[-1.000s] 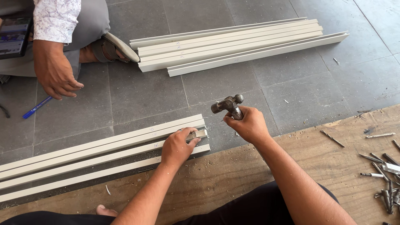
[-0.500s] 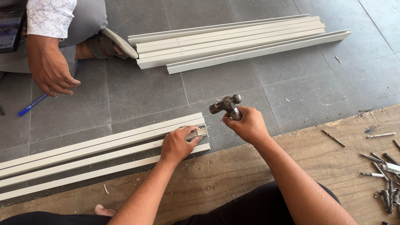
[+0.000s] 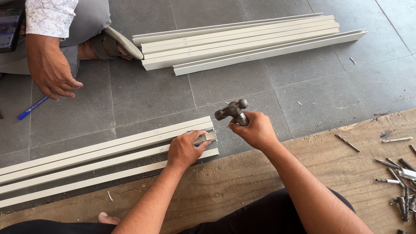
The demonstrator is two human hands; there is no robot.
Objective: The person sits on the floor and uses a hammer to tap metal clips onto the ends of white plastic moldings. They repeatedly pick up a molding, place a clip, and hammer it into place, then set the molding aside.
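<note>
- Cream-white metal channels [image 3: 104,158] lie side by side on the grey tile floor [image 3: 147,93], their near ends just past the edge of a wooden board [image 3: 268,169].
- We press our left hand [image 3: 184,149] down on the end of the middle channel, fingers closed around a small grey metal insert [image 3: 207,138] that pokes out of the channel's open end.
- Our right hand [image 3: 255,129] is clamped on the handle of a ball-peen hammer [image 3: 232,110], choked up close under the head, which hangs just beside and above the insert, not touching it.
- We judge the channels long, stiff and thin-walled: light for their length, likely to dent under a hard blow and to slide on smooth tile, so holding them flat near the end looks sound.
- The hammer looks head-heavy; a grip this near the head suits short taps.
- A second bundle of channels [image 3: 251,39] lies well apart, farther up the floor.
- Another person sits at the upper left, a hand [image 3: 54,73] hanging loosely open near a blue pen [image 3: 32,107], a sandalled foot [image 3: 115,43] touching that far bundle's end.
- Loose nails and drill bits [image 3: 396,173] are scattered on the board to our right.
</note>
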